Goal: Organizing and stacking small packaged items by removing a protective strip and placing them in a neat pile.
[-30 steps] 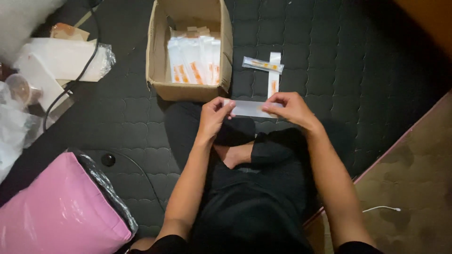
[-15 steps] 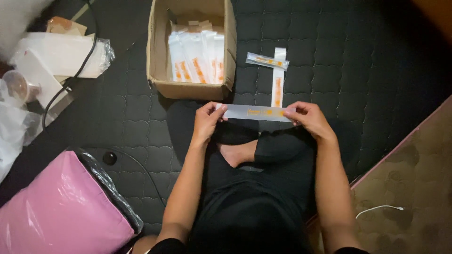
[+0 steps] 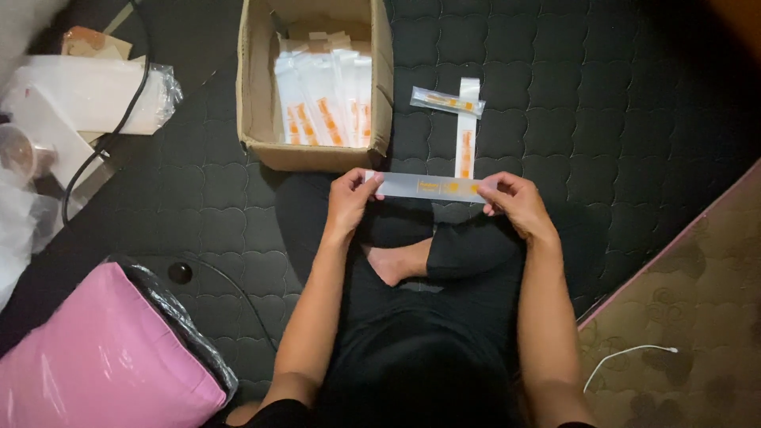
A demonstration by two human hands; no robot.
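Far left: pink cushion (image 3: pixel 95 357) in clear plastic wrap, low on the dark quilted mattress (image 3: pixel 634 119). Above it, white wrapped bundle (image 3: pixel 95 95) with a black cable (image 3: pixel 103 150) trailing across.

Upper centre: open cardboard box (image 3: pixel 258 87), standing upright, packed with long white sleeves with orange marks (image 3: pixel 325 99) set on end.

Centre, just below the box's near wall: left hand (image 3: pixel 349 202) pinching the left end of a long clear strip packet (image 3: pixel 428 187) between thumb and fingertips. Packet held level, horizontal, stretched between both hands, clear of the mattress, above crossed legs in black. Orange marks visible near its middle.

Right of centre: right hand (image 3: pixel 515 202) pinching the packet's right end, thumb on top, fingers curled under. Both hands closed on the packet only; well apart from each other, with the packet's full length between them.

Just beyond the held packet: second strip packet (image 3: pixel 466 131) lying lengthwise on the mattress, its near end just behind the held one. Third shorter packet (image 3: pixel 446 101) lying across its far end, tilted.

Lower right: patterned brown floor (image 3: pixel 697 317), thin white cord (image 3: pixel 626 357) on it.
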